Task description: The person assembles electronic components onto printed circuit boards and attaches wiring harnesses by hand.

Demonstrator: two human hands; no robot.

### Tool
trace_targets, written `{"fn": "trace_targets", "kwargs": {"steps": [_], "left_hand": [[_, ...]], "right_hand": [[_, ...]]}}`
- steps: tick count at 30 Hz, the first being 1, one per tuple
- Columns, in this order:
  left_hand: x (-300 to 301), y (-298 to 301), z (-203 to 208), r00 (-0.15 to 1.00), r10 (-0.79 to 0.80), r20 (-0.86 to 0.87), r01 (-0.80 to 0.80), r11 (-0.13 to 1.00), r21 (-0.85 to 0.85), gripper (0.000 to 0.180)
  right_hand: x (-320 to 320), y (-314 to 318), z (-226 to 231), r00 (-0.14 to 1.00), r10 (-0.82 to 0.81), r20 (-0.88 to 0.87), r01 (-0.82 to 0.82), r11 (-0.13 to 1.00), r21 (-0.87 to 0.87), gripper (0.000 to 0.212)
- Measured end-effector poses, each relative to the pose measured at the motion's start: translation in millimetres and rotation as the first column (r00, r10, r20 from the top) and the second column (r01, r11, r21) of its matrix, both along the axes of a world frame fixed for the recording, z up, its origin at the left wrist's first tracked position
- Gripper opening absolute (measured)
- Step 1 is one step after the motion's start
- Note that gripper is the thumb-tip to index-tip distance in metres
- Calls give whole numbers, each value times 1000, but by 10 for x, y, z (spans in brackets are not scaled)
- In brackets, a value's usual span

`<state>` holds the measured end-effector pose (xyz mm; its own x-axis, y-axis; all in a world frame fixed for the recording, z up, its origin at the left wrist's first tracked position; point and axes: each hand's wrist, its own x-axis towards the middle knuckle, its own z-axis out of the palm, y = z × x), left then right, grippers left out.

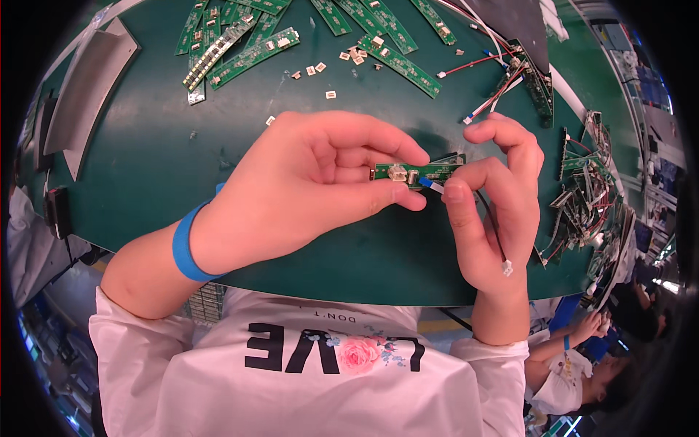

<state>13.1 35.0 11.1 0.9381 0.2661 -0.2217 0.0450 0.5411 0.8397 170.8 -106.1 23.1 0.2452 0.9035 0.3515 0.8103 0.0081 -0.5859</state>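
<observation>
A narrow green circuit board (382, 172) is gripped by my left hand (284, 178), its thumb and fingers closed along the board's edges. On the board sit a white socket (397, 172) and a smaller connector (413, 178) beside it. My right hand (502, 207) pinches a short flat ribbon cable (433, 186) between thumb and index finger. Its blue end lies at the smaller connector; whether it is inside cannot be made out. A thin dark cable hangs across my right palm, with a white plug (507, 268) at its lower end. A blue band (186, 244) circles my left wrist.
Several green circuit strips (255, 58) lie across the table's far side, with small white parts (331, 95) scattered near them. Wired boards (535, 84) and a tangle of cables (582, 211) occupy the right. A grey angled panel (91, 95) stands left. Another person (571, 371) is at lower right.
</observation>
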Motion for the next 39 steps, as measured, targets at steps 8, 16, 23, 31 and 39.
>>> {"fn": "trace_targets", "kwargs": {"steps": [8, 16, 23, 31, 39], "left_hand": [[14, 7, -53, 1000, -28, -2, 28, 997, 71, 30], [14, 7, -86, 998, -9, -66, 7, 1000, -23, 25], [16, 3, -82, 998, -8, -62, 5, 999, -37, 23], [21, -11, -85, 998, -16, -62, 14, 999, -34, 23], [22, -25, -90, 998, -3, -56, 2, 1000, -27, 24]], "right_hand": [[-4, -31, -22, 994, -3, 113, 6, 999, -32, 10], [-12, -19, -68, 996, 4, 86, -4, 1000, 2, 9], [-15, -26, -59, 999, 13, 53, -13, 1000, -2, 11], [-17, -25, -58, 998, 13, 61, -12, 1000, -19, 10], [-16, -32, -48, 998, 12, 58, -10, 999, -34, 7]]}}
